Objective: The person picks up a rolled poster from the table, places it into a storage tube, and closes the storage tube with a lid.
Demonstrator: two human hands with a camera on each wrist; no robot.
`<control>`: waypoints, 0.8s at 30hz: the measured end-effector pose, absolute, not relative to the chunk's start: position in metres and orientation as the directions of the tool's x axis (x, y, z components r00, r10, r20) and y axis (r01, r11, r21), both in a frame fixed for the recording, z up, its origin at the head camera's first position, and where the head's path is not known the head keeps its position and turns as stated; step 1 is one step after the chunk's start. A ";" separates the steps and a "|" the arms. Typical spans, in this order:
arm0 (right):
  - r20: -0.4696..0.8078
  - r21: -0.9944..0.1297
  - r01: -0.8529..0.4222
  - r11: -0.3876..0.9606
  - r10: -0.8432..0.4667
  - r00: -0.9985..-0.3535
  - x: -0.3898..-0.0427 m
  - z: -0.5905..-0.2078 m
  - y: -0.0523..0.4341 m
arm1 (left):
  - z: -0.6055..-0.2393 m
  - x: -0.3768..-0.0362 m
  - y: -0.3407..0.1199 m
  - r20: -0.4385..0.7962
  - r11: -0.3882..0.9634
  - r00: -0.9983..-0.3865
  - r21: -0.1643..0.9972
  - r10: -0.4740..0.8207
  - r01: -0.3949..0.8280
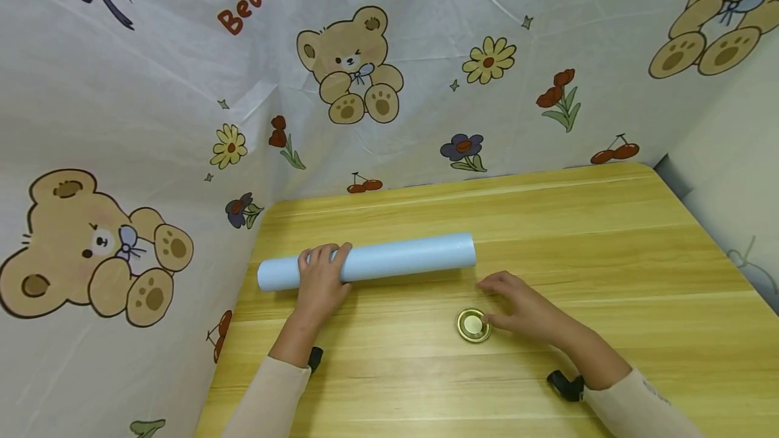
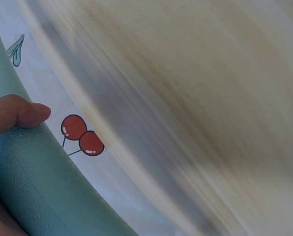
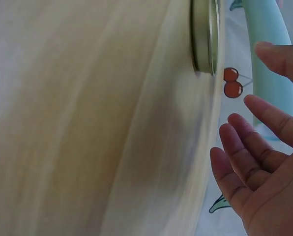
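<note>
Nearest the lens, the right hand [image 1: 523,309] lies loose on the yellow wooden table [image 1: 608,255], fingers [image 3: 245,157] relaxed and slightly spread, with the round gold metal lid [image 1: 473,325] just beside its thumb. Beyond those fingertips lies the long pale-blue rolled tube [image 1: 377,261], gripped near its far end by the left hand [image 1: 320,279], fingers curled over it.
</note>
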State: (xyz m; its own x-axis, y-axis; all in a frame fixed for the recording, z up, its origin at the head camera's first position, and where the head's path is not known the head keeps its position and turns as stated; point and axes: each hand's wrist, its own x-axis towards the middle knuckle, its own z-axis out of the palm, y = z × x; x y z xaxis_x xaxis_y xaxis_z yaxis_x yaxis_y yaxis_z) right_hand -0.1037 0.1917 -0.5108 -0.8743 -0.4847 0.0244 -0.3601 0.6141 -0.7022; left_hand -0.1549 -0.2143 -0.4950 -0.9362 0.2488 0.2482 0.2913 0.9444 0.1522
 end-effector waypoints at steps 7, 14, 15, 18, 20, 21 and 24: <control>0.011 -0.619 -0.451 0.643 -0.567 -0.824 -0.095 -0.514 0.178 | -0.495 -0.154 -0.215 0.248 0.943 -0.937 0.162 0.245 0.289; -0.023 -0.595 -0.479 0.645 -0.609 -0.793 -0.089 -0.516 0.168 | -0.495 -0.154 -0.215 0.252 0.944 -0.936 0.158 0.245 0.290; -0.023 -0.587 -0.485 0.649 -0.612 -0.791 -0.088 -0.516 0.167 | -0.495 -0.154 -0.215 0.254 0.944 -0.936 0.158 0.245 0.290; -0.013 -0.561 -0.508 0.654 -0.620 -0.784 -0.087 -0.517 0.166 | -0.496 -0.154 -0.216 0.255 0.944 -0.935 0.156 0.245 0.290; -0.004 -0.550 -0.519 0.654 -0.623 -0.782 -0.088 -0.517 0.166 | -0.496 -0.155 -0.216 0.254 0.944 -0.935 0.153 0.248 0.292; 0.001 -0.551 -0.519 0.654 -0.621 -0.784 -0.088 -0.518 0.166 | -0.496 -0.155 -0.216 0.253 0.944 -0.935 0.152 0.249 0.292; 0.013 -0.570 -0.508 0.646 -0.611 -0.792 -0.090 -0.518 0.168 | -0.495 -0.154 -0.216 0.251 0.945 -0.935 0.149 0.250 0.292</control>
